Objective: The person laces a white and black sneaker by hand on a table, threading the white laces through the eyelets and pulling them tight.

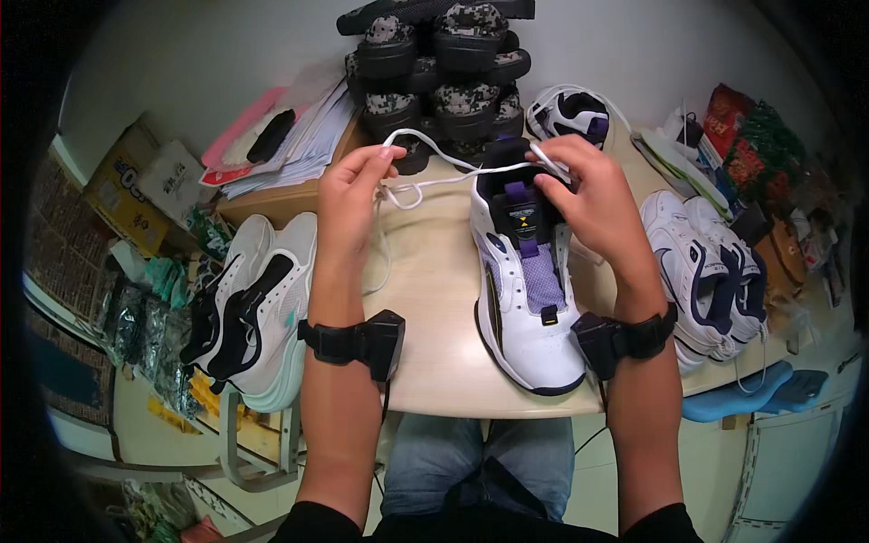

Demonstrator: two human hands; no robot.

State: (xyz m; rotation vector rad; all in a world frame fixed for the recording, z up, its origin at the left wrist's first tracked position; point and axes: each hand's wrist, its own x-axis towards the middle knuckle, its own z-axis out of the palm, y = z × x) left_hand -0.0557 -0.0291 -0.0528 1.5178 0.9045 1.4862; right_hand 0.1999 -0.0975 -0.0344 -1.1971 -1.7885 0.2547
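While a white lace (444,180) stretches above the surface (425,335): 2 raised hands hold it, the left hand (351,185) and the right hand (593,185).
Left hand: thumb and index fingertip pinch the white lace narrowly; a small loop hangs just beside them, and a length trails down toward the surface.
Right hand: thumb and bent fingers close on the white lace, just above the collar of the white shoe (534,348).
White shoe: it stands upright on the surface, toe toward the person, with a purple tongue (543,276) and a dark lining.
Wrists: each bears a black strapped device (367,342).
Left side: 2 pale shoes (272,312) with black collars stand side by side.
Right side: 2 white shoes with navy linings (692,267) stand close together.
Back: camouflage shoes (471,100) with black soles are stacked near the wall; right of them sits a white and purple shoe (579,113).
Back left: papers (303,149) lie on a cardboard box (272,204).
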